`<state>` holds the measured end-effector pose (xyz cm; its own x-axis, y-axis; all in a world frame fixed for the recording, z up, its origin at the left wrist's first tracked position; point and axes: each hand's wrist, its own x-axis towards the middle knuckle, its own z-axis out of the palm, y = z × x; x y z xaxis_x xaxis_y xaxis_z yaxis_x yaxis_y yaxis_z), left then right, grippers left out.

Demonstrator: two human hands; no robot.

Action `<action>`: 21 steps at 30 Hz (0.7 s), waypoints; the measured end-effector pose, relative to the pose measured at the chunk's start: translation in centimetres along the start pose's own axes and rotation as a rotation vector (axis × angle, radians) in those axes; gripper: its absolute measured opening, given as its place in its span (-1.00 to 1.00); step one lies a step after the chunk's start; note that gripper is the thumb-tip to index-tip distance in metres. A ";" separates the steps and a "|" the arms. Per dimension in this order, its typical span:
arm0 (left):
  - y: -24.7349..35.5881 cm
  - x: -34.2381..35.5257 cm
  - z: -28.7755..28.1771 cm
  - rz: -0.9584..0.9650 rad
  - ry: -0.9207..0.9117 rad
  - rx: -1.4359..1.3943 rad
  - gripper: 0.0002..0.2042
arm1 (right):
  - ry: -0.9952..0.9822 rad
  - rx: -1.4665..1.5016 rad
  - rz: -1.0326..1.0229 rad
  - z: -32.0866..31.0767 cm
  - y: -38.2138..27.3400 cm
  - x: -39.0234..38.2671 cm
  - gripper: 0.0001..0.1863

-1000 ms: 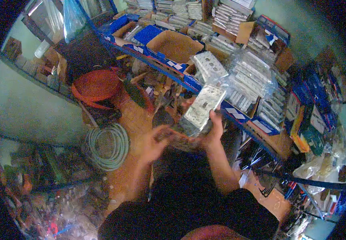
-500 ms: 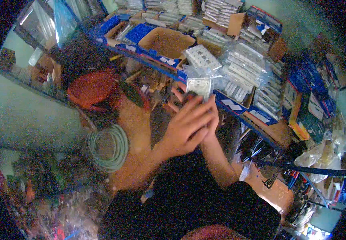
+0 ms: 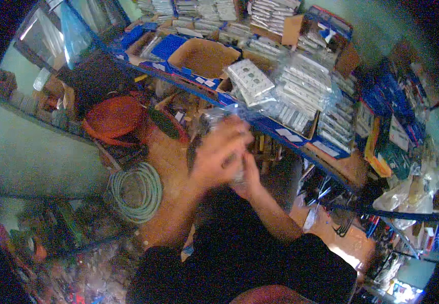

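Observation:
My two hands meet at the centre, blurred by motion. My left hand [image 3: 217, 157] curls over a package in clear plastic [image 3: 222, 116], its fingers covering most of it. My right hand [image 3: 247, 177] grips it from below and the right, partly hidden behind the left. The package's contents cannot be made out now. Just beyond, white perforated plates [image 3: 251, 81] lie on the shelf beside a pile of similar bagged plates [image 3: 303, 83].
A blue-edged shelf [image 3: 171, 78] carries boxes, including an open cardboard box [image 3: 199, 58]. At left are a red round tub [image 3: 110, 126] and a coil of pale cable [image 3: 135, 192]. At right stand blue boxes [image 3: 392, 111] and crumpled plastic [image 3: 404, 195].
The plate package has turned and dropped away from the shelf, now mostly hidden by my fingers. My left hand has come up from the lower left over it; my right has moved slightly leftward.

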<state>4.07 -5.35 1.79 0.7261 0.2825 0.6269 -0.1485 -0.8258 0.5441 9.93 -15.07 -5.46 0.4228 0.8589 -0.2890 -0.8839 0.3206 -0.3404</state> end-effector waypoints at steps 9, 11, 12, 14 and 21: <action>-4.5 2.9 0.2 -0.463 0.608 -0.516 -0.81 | -0.238 -0.795 -0.256 1.7 -4.3 -3.3 -0.38; -4.3 3.8 1.2 -0.580 0.663 -0.699 -0.83 | -0.209 -0.787 -0.278 -1.7 -5.4 -4.5 -0.31; -4.0 4.7 2.1 -0.519 0.546 -0.677 -0.83 | -0.239 -0.557 -0.136 -2.5 -6.5 -5.6 -0.24; 1.0 8.0 4.4 -0.442 0.313 -0.606 -0.78 | -0.295 -0.275 -0.060 -4.3 -8.6 -7.6 -0.15; 9.6 19.0 13.2 0.516 -0.037 -0.183 -0.62 | -0.095 -0.225 -0.112 -7.5 -9.9 -11.5 -0.16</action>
<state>25.29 -14.33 11.57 0.5507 -0.1564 0.8199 -0.6031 -0.7536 0.2613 15.32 -31.08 -5.49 0.4855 0.8601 -0.1566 -0.7617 0.3282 -0.5587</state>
